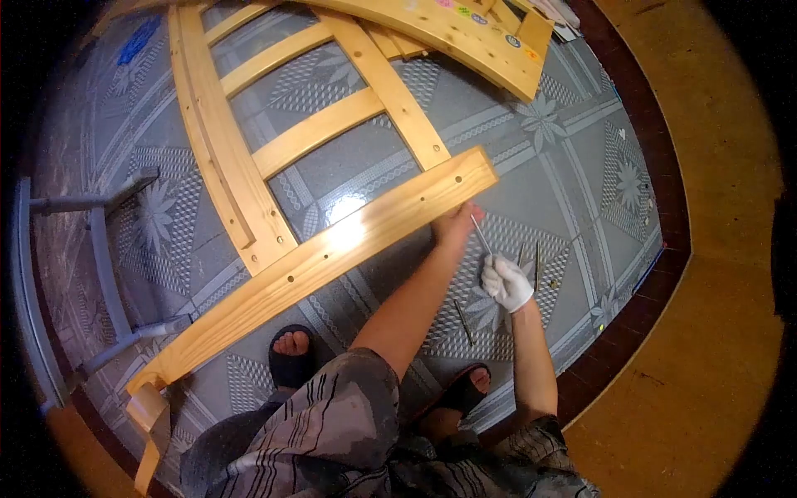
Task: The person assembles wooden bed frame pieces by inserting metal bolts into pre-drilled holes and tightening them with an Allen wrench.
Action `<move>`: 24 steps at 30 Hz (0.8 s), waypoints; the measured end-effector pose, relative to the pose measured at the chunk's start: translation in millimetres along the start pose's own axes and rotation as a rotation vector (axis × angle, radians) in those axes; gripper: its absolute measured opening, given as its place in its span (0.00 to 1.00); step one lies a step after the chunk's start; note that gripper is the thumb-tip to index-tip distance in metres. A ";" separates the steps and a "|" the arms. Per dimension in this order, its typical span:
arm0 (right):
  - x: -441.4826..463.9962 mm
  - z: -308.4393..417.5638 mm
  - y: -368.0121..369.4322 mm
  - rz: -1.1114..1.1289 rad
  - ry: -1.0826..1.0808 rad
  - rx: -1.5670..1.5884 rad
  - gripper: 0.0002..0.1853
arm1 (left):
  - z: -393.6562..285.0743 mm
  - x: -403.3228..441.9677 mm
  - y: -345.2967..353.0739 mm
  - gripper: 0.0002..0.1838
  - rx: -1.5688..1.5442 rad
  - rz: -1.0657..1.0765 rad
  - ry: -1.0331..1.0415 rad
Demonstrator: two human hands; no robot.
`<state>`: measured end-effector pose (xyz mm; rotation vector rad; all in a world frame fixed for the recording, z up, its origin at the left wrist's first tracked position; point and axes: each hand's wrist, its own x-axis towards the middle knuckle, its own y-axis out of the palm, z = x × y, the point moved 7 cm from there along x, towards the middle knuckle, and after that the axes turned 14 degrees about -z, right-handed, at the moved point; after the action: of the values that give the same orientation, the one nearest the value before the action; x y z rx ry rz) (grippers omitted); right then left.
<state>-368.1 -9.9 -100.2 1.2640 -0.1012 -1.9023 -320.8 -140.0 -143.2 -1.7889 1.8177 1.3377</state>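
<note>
My left hand (455, 226), bare, is at the near edge of a long pale wooden board (357, 233), close to its right end. Its fingers are partly hidden by the board and appear curled against it. In a white glove, my right hand (506, 284) is closed around a thin metal rod (481, 236). The rod's far tip reaches up beside my left fingertips; its exact kind does not show. Several round holes run along the board's face, and it lies across the ends of a slatted wooden frame (320, 129).
Thin metal rods (463, 322) lie on the patterned floor (573, 241) around my right hand. Another curved wooden piece with stickers (465, 41) is at the top. To the left stands a grey metal frame (104, 249). A blue item (139, 40) lies at the upper left.
</note>
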 end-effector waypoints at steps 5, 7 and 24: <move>11.1 -1.0 -17.8 -0.301 -0.319 -0.500 0.09 | 17.1 8.5 -3.9 0.12 0.162 0.100 0.025; -18.4 26.3 10.0 -0.777 -0.925 -1.225 0.09 | 18.9 4.2 -2.2 0.13 0.232 0.140 -0.024; 5.1 -33.4 3.6 -0.151 0.496 0.434 0.24 | 31.2 8.1 -4.5 0.11 0.137 0.101 -0.015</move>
<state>-340.2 -3.8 -118.6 2.0554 -0.1667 -1.6823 -331.0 -121.5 -167.8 -1.6339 1.9643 1.2253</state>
